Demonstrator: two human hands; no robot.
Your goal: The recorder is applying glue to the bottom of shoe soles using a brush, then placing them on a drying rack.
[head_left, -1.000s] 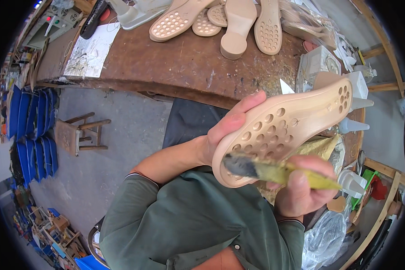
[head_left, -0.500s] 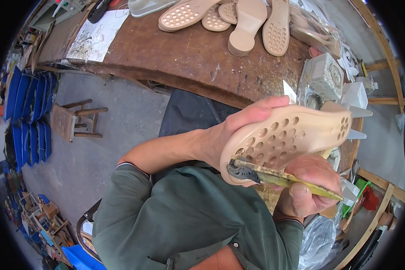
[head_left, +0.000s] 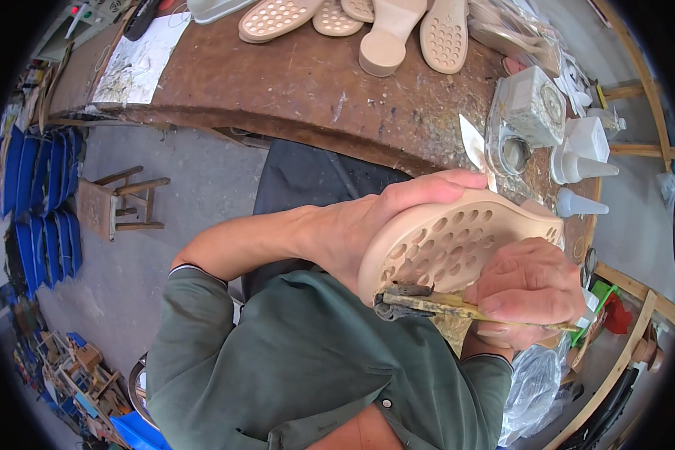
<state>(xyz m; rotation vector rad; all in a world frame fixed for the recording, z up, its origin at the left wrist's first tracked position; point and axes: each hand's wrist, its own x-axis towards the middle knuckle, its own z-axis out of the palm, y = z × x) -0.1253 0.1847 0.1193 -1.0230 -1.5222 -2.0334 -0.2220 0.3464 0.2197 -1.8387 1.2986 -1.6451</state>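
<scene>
Left hand (head_left: 364, 229): closed around the beige perforated shoe sole (head_left: 457, 244), held above the lap.
Right hand (head_left: 529, 292): fingers clamped on a glue-stained yellow brush (head_left: 446, 301), bristles touching the sole's heel edge.

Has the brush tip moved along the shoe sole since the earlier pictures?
Cannot tell for certain. The camera itself shifted. Against the sole, the brush tip lies at the heel-end rim as before, held by the right hand; the left hand grips the sole.

Head-worn fisheye, steeply downward, close over workbench (head_left: 300, 90)
</scene>
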